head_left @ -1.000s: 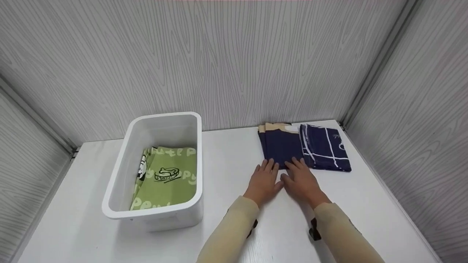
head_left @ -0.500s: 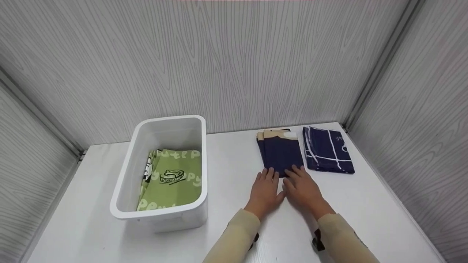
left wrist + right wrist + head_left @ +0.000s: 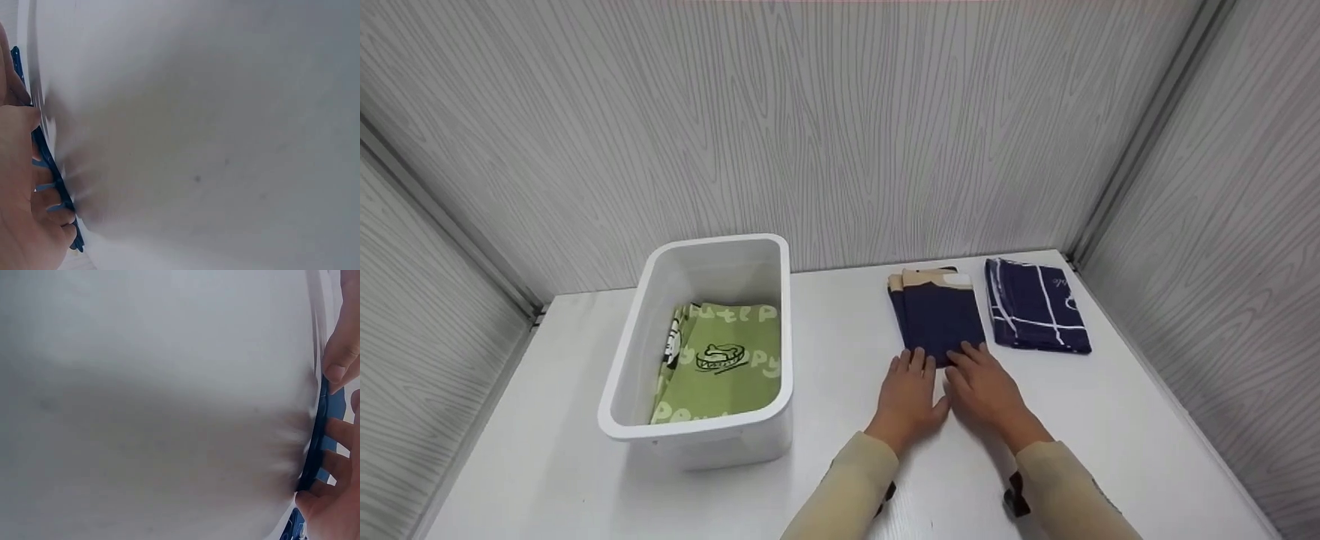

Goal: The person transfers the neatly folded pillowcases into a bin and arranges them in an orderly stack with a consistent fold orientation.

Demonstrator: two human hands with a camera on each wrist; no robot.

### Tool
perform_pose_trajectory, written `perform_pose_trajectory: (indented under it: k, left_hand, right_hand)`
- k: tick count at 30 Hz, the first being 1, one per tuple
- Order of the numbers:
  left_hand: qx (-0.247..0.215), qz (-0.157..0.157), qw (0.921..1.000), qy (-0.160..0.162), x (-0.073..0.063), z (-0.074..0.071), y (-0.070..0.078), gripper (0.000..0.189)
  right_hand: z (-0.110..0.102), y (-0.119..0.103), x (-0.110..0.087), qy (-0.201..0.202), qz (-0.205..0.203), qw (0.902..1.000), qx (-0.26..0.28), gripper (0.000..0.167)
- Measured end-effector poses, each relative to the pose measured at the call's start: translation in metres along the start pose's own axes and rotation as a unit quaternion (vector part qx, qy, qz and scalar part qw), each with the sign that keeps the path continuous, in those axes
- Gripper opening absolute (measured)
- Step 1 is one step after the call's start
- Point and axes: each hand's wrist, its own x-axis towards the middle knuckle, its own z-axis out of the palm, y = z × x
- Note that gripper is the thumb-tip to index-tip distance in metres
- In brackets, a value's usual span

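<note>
Partly, fingertips (image 3: pixel 919 355) hide navy-tan cloth (image 3: pixel 942 313)

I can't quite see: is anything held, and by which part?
Nothing seems gripped: left hand and right hand rest fingers on the near edge of the folded navy-tan cloth.

Folded navy cloth (image 3: pixel 941 319) at the tips of the left hand (image 3: pixel 909 394) and right hand (image 3: pixel 988 390): matt, smooth-looking fabric. Right of the right hand, white-lined cloth (image 3: pixel 1039 307): fabric, lightly creased. Left of the left hand, bin (image 3: pixel 735 448): smooth plastic, faint sheen; green cloth (image 3: pixel 727 394) inside, matt printed fabric. Tabletop (image 3: pixel 844 337) beneath both hands: smooth, low gloss. Wall (image 3: pixel 840 150) beyond: wood-grain pattern, matt; material uncertain.
</note>
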Motion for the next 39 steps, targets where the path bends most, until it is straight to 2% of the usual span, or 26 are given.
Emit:
perform_pose_trajectory:
  k: [3,8,17,21,27,34,39]
  left_hand:
    - [0.003,-0.001,1.0000,-0.009,-0.001,-0.001,0.001,0.072]
    - [-0.003,0.000,1.0000,-0.005,-0.003,-0.002,-0.001,0.075]
    - [-0.017,0.004,0.9998,-0.003,-0.009,0.001,-0.005,0.081]
    - [-0.009,0.008,0.9999,0.004,-0.013,0.001,-0.006,0.079]
    - [0.009,0.014,0.9999,-0.004,-0.019,-0.001,-0.004,0.082]
    - [0.003,0.016,0.9999,-0.002,-0.029,-0.005,-0.003,0.079]
    - [0.004,0.018,0.9998,0.000,-0.038,-0.002,-0.006,0.080]
  right_hand:
    - [0.000,0.001,-0.001,0.002,-0.007,1.0000,-0.003,0.046]
    - [0.000,0.000,-0.002,0.010,-0.016,0.9998,-0.005,0.045]
    - [0.002,-0.008,-0.009,0.006,-0.001,1.0000,0.004,0.046]
    - [0.002,-0.011,-0.014,0.002,-0.002,1.0000,0.002,0.046]
    - [0.001,-0.015,-0.020,0.011,-0.014,0.9998,-0.003,0.043]
    - [0.001,-0.020,-0.030,0.008,-0.008,0.9998,-0.017,0.044]
    - [0.005,-0.026,-0.038,0.010,-0.017,0.9994,-0.028,0.044]
